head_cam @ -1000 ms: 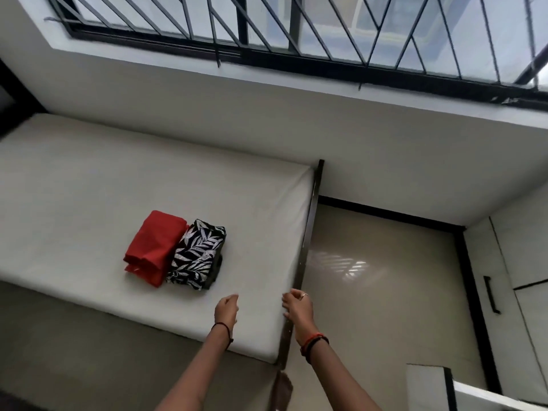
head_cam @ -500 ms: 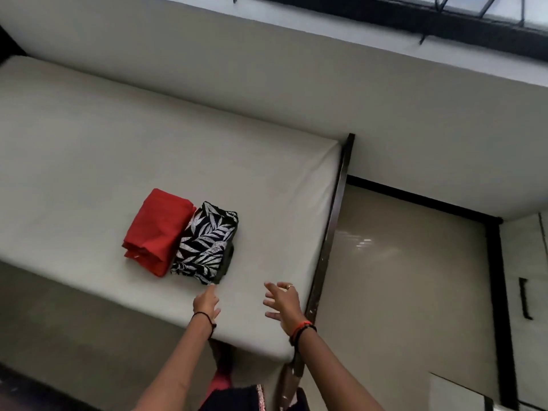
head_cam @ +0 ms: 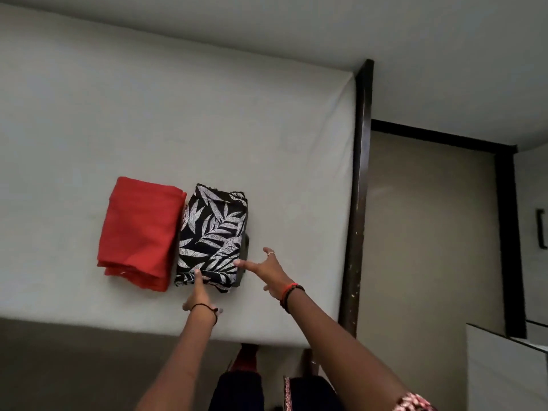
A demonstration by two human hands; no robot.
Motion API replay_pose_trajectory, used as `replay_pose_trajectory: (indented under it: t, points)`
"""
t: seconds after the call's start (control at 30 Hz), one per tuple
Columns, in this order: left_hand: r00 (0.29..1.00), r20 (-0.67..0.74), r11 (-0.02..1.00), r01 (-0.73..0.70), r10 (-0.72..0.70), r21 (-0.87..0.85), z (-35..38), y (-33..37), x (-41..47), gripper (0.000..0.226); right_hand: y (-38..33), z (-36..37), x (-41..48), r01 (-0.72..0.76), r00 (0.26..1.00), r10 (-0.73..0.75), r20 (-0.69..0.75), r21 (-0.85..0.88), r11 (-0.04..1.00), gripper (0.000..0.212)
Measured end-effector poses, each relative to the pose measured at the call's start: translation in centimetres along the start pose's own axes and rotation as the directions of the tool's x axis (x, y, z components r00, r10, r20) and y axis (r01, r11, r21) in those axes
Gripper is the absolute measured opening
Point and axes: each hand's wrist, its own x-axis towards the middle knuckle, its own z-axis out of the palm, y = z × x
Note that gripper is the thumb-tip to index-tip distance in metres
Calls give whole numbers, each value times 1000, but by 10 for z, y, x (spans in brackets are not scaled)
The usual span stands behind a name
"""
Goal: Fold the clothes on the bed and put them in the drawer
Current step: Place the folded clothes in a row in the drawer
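1. The leaf-print bundle (head_cam: pixel 212 235), black with pale leaves, serves as the landmark: it lies folded flat on the white mattress of the bed (head_cam: pixel 178 120), toward the near edge
2. The red bundle (head_cam: pixel 138 232) sits just beside the leaf-print bundle on its left, their long sides touching or almost so; it is folded as well
3. The left hand (head_cam: pixel 199 295) reaches to the near edge of the leaf-print bundle, fingers stretched forward and close together, fingertips at the near left corner; it has closed on nothing, and whether a fingertip actually presses the cloth I cannot tell
4. The right hand (head_cam: pixel 271 269) is at the near right corner of the leaf-print bundle, spread wide open with the fingers fanned; a fingertip looks to meet the cloth's edge, but nothing is gripped
5. Progress, as I judge it: the folding part looks finished for both pieces in view, since no loose garment shows on the mattress
6. What is left is the putting away; neither bundle has been lifted, and no open drawer is visible, only a pale cabinet front with a dark handle (head_cam: pixel 541 232) far right of the leaf-print bundle, beyond the bed's dark frame rail (head_cam: pixel 357 203)
7. The hands appear set to scoop up the leaf-print bundle first
8. No brand, label or readable writing appears anywhere
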Motion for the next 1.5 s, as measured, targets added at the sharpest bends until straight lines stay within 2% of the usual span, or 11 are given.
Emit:
replay_pose_trajectory:
  t: [0.13,0.23,0.37,0.43,0.5,0.6,0.9,1.07,1.2,1.33,1.5]
  points:
    - [989,131,995,-62,72,-77,8,23,48,117,-8,19,44,31,998,-27,-59,66,997,107]
    - [964,263,994,-17,45,-111,12,29,72,104,-12,29,69,27,998,-21,-56,128,991,105]
    - [934,353,995,-15,51,-103,14,33,66,61,-5,45,91,68,996,-56,-70,180,981,88]
    - [931,363,995,1,36,-101,11,33,69,65,-1,51,98,73,996,-58,-71,221,972,91]
    - [921,389,995,7,33,-100,7,36,68,70,-1,50,102,53,998,-57,10,232,971,88]
    - [888,460,996,35,5,-78,5,39,64,50,-6,46,101,57,985,-91,144,224,973,54]
    - [777,629,995,73,-18,-62,7,21,20,41,-13,9,77,-36,967,-57,249,353,935,58]
    - [659,750,970,-145,-52,196,3,10,-20,51,-14,-39,34,-10,974,-84,210,413,911,51]
    - [550,796,785,-364,-252,501,-9,6,-43,85,-19,-93,-22,45,972,-141,186,446,894,40]
    - [609,759,575,-545,-228,610,1,-7,-86,21,-20,-153,-96,96,972,-183,149,458,884,53]
    - [472,845,746,-462,-251,480,46,-47,-204,69,-3,-218,-174,121,977,-190,96,482,868,75]
